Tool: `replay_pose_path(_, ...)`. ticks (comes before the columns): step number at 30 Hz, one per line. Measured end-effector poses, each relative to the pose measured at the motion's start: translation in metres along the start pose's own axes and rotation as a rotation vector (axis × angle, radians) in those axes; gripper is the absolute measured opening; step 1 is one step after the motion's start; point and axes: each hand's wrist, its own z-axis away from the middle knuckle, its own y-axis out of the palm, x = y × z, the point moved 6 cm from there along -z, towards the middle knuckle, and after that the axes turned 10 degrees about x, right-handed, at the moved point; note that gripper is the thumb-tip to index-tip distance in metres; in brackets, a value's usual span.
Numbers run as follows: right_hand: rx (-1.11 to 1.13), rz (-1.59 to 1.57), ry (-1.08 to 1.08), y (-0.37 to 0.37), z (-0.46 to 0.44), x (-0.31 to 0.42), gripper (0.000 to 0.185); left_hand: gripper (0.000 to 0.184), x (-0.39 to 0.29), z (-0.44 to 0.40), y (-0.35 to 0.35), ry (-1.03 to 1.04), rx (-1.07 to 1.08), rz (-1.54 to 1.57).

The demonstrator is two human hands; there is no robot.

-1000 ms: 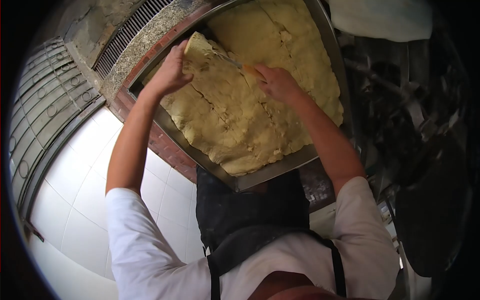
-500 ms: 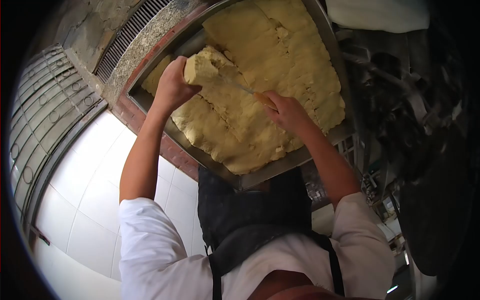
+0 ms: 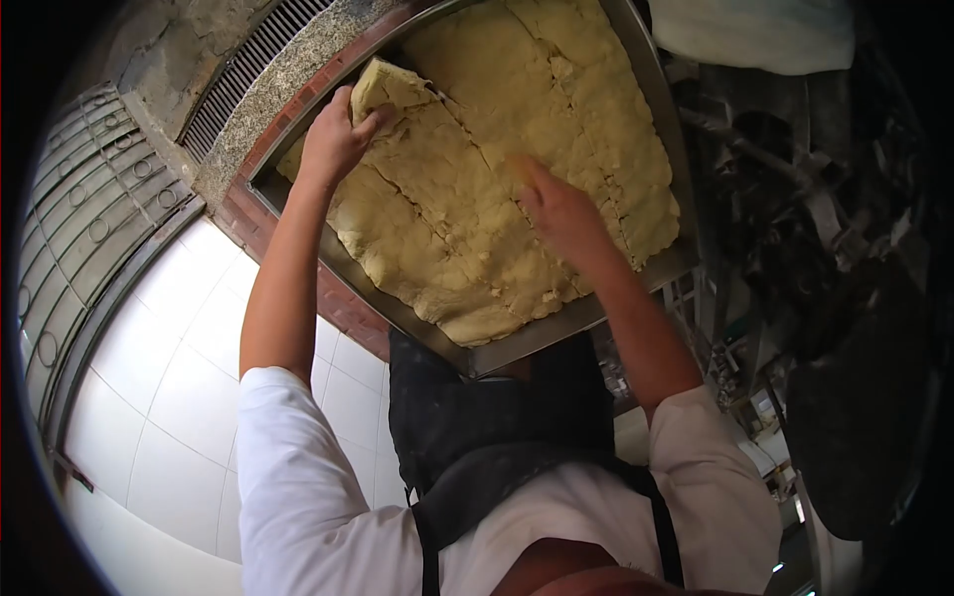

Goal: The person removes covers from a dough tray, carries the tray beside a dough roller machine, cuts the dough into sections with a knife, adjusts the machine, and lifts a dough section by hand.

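My left hand [image 3: 338, 141] is closed on a cut piece of pale yellow dough [image 3: 383, 83] at the far left of a metal tray. Its lifted cut side faces up. My right hand [image 3: 568, 217] is closed round the orange-brown handle [image 3: 519, 167] of a knife, above the middle of the dough slab [image 3: 447, 228]. Motion blurs the handle, and the blade cannot be made out clearly. Long cut lines run through the slab, which fills most of the tray [image 3: 517, 352].
The tray stands on a ledge with red brick edging [image 3: 353, 316]. A metal grating [image 3: 243, 74] and a barred gate [image 3: 94, 219] are on the left, above white floor tiles [image 3: 179, 407]. Dark metal parts [image 3: 795, 189] and a whitish sheet [image 3: 755, 35] are on the right.
My left hand has moved away from me and slightly left with the dough piece. The knife handle has shifted forward in my right hand, and its blade no longer shows clearly.
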Motion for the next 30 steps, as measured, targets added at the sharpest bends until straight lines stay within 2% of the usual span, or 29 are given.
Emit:
replay_pose_path(2, 0.096, 0.005, 0.080, 0.020, -0.019, 0.008, 0.048, 0.050, 0.008, -0.002, 0.005, -0.075, -0.006, -0.045)
replay_pose_path(5, 0.104, 0.099, 0.151, 0.022, -0.044, 0.031, 0.049, 0.053, 0.010, -0.005, 0.006, -0.123, -0.026, -0.104)
replay_pose_path(8, 0.061, 0.112, 0.193, 0.038, -0.088, 0.040, 0.037, 0.055, 0.013, -0.012, 0.010, -0.186, 0.003, -0.137)
replay_pose_path(11, -0.019, 0.158, 0.223, 0.040, -0.119, 0.052, 0.039, 0.047, 0.007, -0.013, 0.013, -0.152, -0.072, -0.219)
replay_pose_path(14, 0.013, 0.107, 0.060, 0.035, -0.113, 0.043, 0.052, 0.041, -0.062, 0.029, -0.001, 0.311, -0.664, -0.382)
replay_pose_path(15, -0.036, 0.027, 0.004, 0.033, -0.111, 0.038, 0.047, 0.038, -0.083, 0.036, -0.001, 0.337, -0.567, -0.241)
replay_pose_path(17, -0.119, -0.134, -0.103, 0.038, -0.102, 0.026, 0.038, 0.029, -0.102, 0.022, 0.023, 0.374, -0.147, 0.214)
replay_pose_path(19, 0.015, 0.138, -0.149, 0.049, -0.112, 0.020, 0.030, 0.021, -0.112, -0.008, 0.055, 0.316, 0.178, 0.351)
replay_pose_path(20, 0.081, 0.273, -0.170, 0.054, -0.114, 0.018, 0.027, 0.021, -0.115, -0.027, 0.068, 0.295, 0.242, 0.354)
replay_pose_path(22, 0.018, 0.239, -0.177, 0.056, -0.111, 0.022, 0.022, 0.022, -0.112, -0.056, 0.101, 0.246, 0.369, 0.361)
replay_pose_path(26, -0.082, 0.071, -0.102, 0.062, -0.076, 0.014, 0.020, 0.025, -0.120, -0.050, 0.143, 0.397, 0.380, 0.228)
replay_pose_path(28, -0.007, 0.132, -0.034, 0.081, -0.048, -0.007, 0.021, 0.028, -0.129, -0.024, 0.171, 0.470, 0.392, 0.157)
replay_pose_path(30, -0.002, 0.165, 0.021, 0.093, -0.021, -0.029, 0.021, 0.029, -0.140, -0.002, 0.188, 0.316, 0.478, 0.264)
